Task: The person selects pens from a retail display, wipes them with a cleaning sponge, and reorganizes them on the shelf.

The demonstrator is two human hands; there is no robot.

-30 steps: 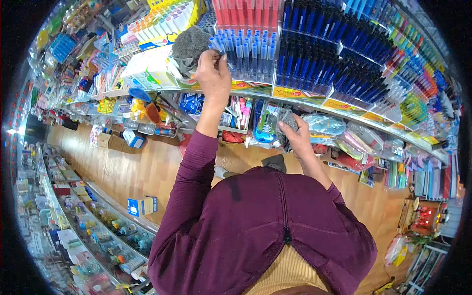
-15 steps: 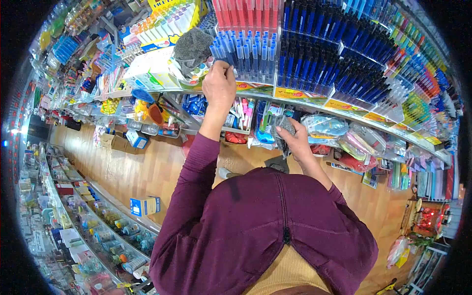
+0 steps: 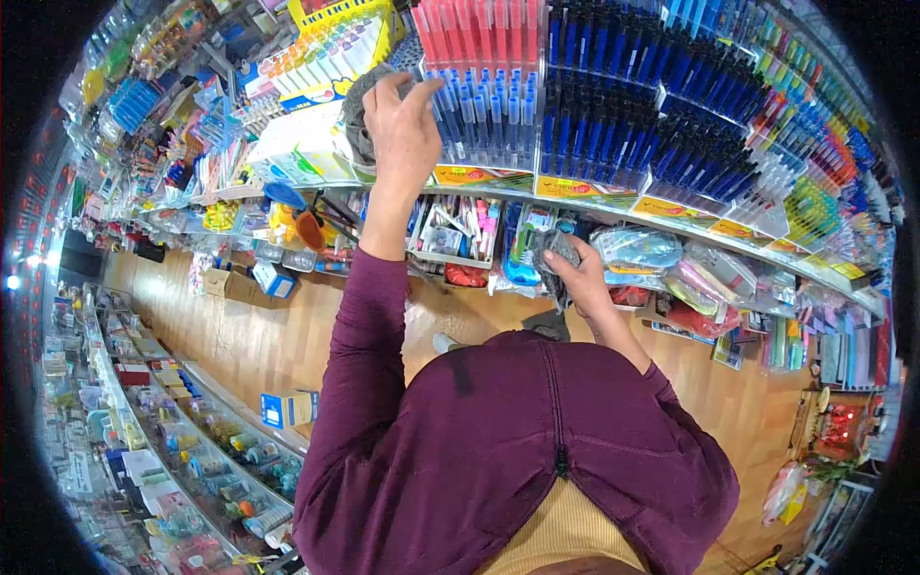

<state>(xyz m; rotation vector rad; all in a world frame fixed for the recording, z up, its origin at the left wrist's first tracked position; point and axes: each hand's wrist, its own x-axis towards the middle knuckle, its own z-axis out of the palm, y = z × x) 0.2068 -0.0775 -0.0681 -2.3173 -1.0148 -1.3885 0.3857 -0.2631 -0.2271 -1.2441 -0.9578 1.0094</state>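
My left hand (image 3: 402,129) is raised at the left edge of the blue-capped pens (image 3: 489,120), its thumb and fingers apart, in front of a dark grey cloth (image 3: 356,115). The cloth lies on a white box (image 3: 302,149) and is partly hidden by the hand. Lower and to the right, my right hand (image 3: 580,278) holds another grey cloth (image 3: 554,264), bunched between thumb and fingers, just below the shelf edge.
Red pens (image 3: 474,29) and dark blue pens (image 3: 599,125) fill clear racks. Under the shelf are a tray of markers (image 3: 458,230) and bagged goods (image 3: 637,247). A small carton (image 3: 287,409) stands on the wooden floor (image 3: 211,335).
My left hand has moved left and up from the blue-capped pens to the front of the grey cloth, and its fingers have opened. My right hand has barely moved.
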